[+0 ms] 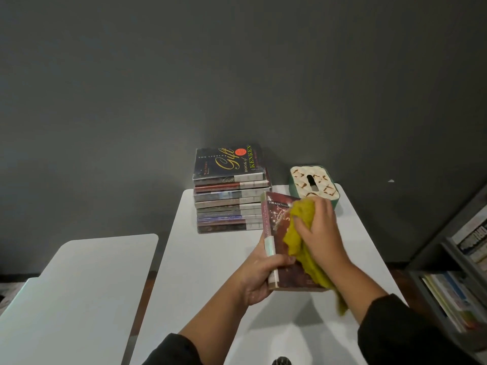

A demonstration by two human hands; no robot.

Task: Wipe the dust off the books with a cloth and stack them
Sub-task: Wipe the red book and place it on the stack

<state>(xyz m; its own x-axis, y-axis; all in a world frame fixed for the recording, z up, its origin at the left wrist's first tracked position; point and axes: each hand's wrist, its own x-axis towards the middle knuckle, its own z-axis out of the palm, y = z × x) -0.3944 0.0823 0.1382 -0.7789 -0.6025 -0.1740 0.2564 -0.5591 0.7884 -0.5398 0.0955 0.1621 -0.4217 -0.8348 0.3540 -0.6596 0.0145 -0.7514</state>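
Head view, looking down at white table (210,272) against dark grey wall (158,75). Left hand (259,276) grips dark red book (278,227) by spine, book raised and tilted above table. Right hand (317,231) presses bunched yellow-green cloth (297,233) on book cover; cloth tail hangs below wrist. Behind, stack of books (229,196) at table's far edge, top cover dark with gold "Gift". Patterned tissue box (313,184) right of stack. Second white table (79,285) at left. Bookshelf (458,272) at right edge. Dark sleeves on both arms.

dark grey wall (237,61) | white tables (205,272) | bookshelf (458,272) right
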